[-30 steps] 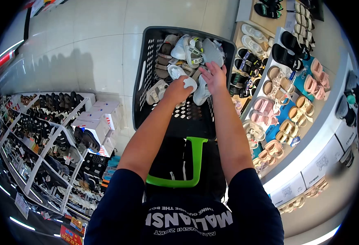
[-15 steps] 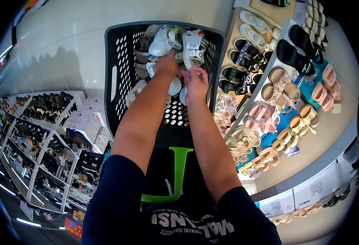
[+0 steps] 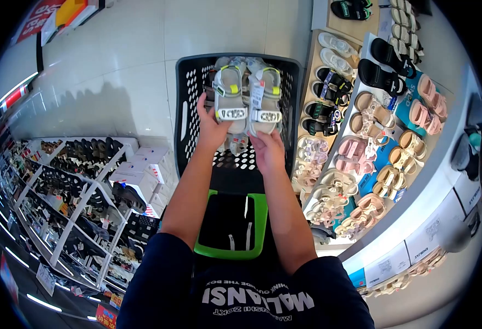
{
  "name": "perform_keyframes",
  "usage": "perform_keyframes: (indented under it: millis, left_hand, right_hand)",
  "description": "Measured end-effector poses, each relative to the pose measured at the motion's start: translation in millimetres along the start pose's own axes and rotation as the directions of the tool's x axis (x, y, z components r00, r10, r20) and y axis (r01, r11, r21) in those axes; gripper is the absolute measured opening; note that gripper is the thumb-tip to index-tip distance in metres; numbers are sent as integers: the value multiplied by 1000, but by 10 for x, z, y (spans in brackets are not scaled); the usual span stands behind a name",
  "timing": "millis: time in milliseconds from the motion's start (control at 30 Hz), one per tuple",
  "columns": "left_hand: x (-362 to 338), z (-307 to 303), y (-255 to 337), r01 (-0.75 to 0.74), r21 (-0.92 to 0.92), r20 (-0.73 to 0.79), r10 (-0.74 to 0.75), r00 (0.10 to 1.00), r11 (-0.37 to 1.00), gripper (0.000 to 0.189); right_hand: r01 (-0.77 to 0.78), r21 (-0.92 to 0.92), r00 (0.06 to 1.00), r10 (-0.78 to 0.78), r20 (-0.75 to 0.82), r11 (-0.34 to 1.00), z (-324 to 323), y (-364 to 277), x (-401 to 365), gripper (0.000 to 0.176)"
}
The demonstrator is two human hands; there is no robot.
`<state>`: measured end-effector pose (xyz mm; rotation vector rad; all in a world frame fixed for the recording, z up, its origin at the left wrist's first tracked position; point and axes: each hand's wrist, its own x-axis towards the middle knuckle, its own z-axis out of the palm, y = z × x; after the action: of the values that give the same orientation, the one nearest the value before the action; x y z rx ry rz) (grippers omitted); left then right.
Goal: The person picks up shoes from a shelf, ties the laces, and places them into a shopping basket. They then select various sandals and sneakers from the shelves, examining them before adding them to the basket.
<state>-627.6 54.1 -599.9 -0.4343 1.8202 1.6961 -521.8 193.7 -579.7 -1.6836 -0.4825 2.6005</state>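
Grip: left hand (image 3: 212, 130) clasps grey sandal (image 3: 230, 98) | right hand (image 3: 268, 152) clasps second sandal (image 3: 266, 101)

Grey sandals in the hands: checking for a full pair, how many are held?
2: one grey sandal in the left hand, another beside it in the right hand; the basket below may hide more.

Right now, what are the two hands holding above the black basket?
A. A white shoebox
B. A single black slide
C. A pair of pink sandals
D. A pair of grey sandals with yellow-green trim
D: the left hand and the right hand each grip one of the grey sandals by its near end, held side by side over the black basket.
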Motion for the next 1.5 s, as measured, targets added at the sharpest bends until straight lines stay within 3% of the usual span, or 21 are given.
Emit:
perform_keyframes:
  millis: [100, 133, 300, 400, 467, 667, 800, 833, 933, 1133, 1233, 1300, 1400, 1500]
  left_hand:
    - [-204, -121, 266, 49, -61, 78, -44, 996, 997, 80]
    - [-272, -114, 389, 70, -170, 92, -54, 994, 983, 80]
    - [-727, 13, 1101, 199, -504, 364, -3, 931, 840, 97]
    - [-945, 102, 1298, 305, -479, 548, 9, 836, 823, 105]
    - [-1029, 190, 1388, 313, -354, 609, -37, 793, 881, 102]
    - [-1437, 836, 2045, 145, -296, 721, 122, 682, 944, 93]
    - [-1658, 1451, 2236, 56, -226, 762, 141, 632, 972, 82]
    - [-1668, 1608, 2235, 54, -215, 774, 137, 618, 975, 78]
    - [-1687, 2048, 2231, 52, -175, 807, 113, 580, 983, 67]
    - [-1717, 2809, 2184, 189, -102, 824, -23, 566, 977, 64]
    - [-1677, 3097, 2144, 162, -49, 838, -47, 544, 986, 58]
    - [-1685, 3232, 2260, 204, 24, 839, -130, 529, 979, 56]
    - [-1596, 3398, 2270, 133, 17, 896, -75, 438, 991, 63]
    - [-1523, 3552, 2167, -56, -123, 871, 135, 472, 991, 71]
  right_hand:
    - [35, 36, 999, -36, 39, 999, 151, -34, -366, 45]
    - [74, 23, 995, -76, 61, 997, 239, -84, -515, 46]
    - [278, -25, 950, -271, 157, 960, 439, -311, -1175, 51]
    - [396, -90, 909, -376, 180, 914, 433, -371, -1501, 54]
    - [455, -47, 878, -439, 190, 889, 450, -453, -1769, 52]
    - [615, 12, 775, -608, 173, 788, 212, -803, -2353, 51]
    - [773, -93, 633, -772, 55, 627, 109, -1208, -2668, 70]
    - [804, -114, 589, -808, 11, 584, 133, -1343, -2742, 100]
    - [831, -146, 534, -843, -62, 537, 53, -1637, -2871, 107]
    - [834, -74, 526, -829, -189, 547, -289, -2004, -2769, 95]
    - [841, -108, 484, -827, -287, 530, -371, -2131, -2702, 88]
    - [837, -71, 506, -816, -280, 543, -409, -2240, -2674, 83]
    - [838, -56, 509, -815, -279, 543, -359, -2389, -2651, 77]
    - [817, -104, 526, -806, -272, 568, -325, -2532, -2617, 77]
